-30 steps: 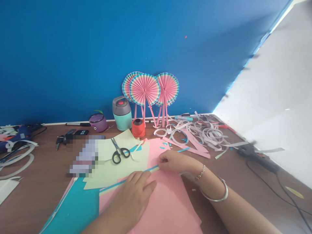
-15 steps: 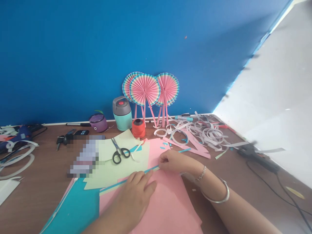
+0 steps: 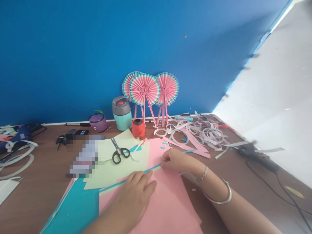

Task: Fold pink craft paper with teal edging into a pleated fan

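My left hand (image 3: 136, 195) lies flat on a pink paper sheet (image 3: 173, 204), fingers stretched out and their tips by its upper edge. Along that edge runs a narrow blue paper strip (image 3: 149, 169), with a pale yellow-green band just below it. My right hand (image 3: 174, 161) is closed in a pinch on the strip at the sheet's right side; the fingertips are partly hidden. Beyond this hand the strip's free end sticks out to the right. Black-handled scissors (image 3: 119, 153) lie on pale green paper (image 3: 107, 175) behind my left hand.
Pleated pink paper fans (image 3: 144, 89) lean on the blue wall behind a red thread spool (image 3: 138, 128) and a turquoise container (image 3: 122, 117). Curled white paper scraps (image 3: 209, 133) spread at the back right. A purple cup (image 3: 97, 123) stands left; a power strip (image 3: 258, 157) lies right.
My right hand has shifted slightly to the right along the sheet's edge, and the strip's free end has moved right too. My left hand stays in place.
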`<state>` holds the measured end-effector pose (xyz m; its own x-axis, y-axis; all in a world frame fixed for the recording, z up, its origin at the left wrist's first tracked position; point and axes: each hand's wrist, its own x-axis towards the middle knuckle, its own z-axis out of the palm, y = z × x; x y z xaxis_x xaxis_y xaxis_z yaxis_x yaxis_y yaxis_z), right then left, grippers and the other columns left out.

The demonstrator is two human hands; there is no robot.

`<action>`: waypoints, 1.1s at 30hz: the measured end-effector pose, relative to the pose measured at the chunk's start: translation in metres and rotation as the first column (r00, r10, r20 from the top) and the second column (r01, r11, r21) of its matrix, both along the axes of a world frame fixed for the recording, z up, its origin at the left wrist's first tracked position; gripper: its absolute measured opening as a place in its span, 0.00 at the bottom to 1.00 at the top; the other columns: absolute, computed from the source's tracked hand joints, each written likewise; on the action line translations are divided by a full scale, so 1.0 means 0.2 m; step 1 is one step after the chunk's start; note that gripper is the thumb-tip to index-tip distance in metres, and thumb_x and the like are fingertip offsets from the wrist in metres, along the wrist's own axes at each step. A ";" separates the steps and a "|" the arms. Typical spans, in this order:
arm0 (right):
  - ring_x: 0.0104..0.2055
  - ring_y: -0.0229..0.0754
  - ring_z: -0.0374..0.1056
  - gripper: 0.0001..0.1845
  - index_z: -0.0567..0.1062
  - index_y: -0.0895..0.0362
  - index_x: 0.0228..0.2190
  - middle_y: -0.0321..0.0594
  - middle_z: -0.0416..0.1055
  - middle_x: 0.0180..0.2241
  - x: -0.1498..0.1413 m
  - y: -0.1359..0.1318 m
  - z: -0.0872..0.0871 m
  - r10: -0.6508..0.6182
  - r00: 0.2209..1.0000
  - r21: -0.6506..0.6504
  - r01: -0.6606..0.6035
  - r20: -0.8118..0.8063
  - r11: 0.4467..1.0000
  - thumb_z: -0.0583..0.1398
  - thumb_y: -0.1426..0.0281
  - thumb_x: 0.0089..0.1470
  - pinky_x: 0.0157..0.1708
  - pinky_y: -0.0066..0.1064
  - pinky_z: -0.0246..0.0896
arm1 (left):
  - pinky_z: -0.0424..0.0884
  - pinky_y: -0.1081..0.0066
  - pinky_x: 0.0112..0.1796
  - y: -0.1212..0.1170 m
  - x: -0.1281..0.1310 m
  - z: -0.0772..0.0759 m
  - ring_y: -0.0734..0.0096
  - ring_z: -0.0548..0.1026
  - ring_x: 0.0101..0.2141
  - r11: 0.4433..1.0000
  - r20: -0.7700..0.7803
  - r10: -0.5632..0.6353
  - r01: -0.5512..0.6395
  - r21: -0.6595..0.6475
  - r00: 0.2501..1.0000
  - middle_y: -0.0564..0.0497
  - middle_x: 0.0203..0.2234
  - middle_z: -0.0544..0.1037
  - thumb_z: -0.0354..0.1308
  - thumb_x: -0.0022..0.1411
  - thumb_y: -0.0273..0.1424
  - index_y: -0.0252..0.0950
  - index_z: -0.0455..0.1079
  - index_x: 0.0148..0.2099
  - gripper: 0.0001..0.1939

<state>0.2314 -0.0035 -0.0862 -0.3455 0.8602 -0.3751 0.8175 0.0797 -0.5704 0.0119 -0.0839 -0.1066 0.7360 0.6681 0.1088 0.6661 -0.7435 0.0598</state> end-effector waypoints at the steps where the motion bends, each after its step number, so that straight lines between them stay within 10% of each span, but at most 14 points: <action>1: 0.21 0.32 0.57 0.05 0.68 0.58 0.19 0.32 0.63 0.19 0.00 0.00 0.00 -0.009 1.000 -0.003 0.009 0.009 1.000 0.55 0.71 0.41 0.18 0.22 0.48 | 0.62 0.57 0.45 0.00 0.00 0.00 0.57 0.66 0.44 1.000 0.004 0.000 0.000 -0.001 1.000 0.44 0.54 0.66 0.48 0.61 0.25 0.39 0.65 0.52 0.17; 33: 0.22 0.33 0.57 0.10 0.63 0.58 0.17 0.32 0.59 0.18 0.02 0.01 -0.01 -0.045 0.999 0.012 0.045 -0.020 0.999 0.55 0.68 0.44 0.20 0.23 0.49 | 0.64 0.58 0.44 0.00 0.00 0.03 0.59 0.65 0.44 0.999 0.036 0.010 -0.009 -0.034 0.999 0.46 0.50 0.69 0.49 0.59 0.23 0.41 0.65 0.51 0.18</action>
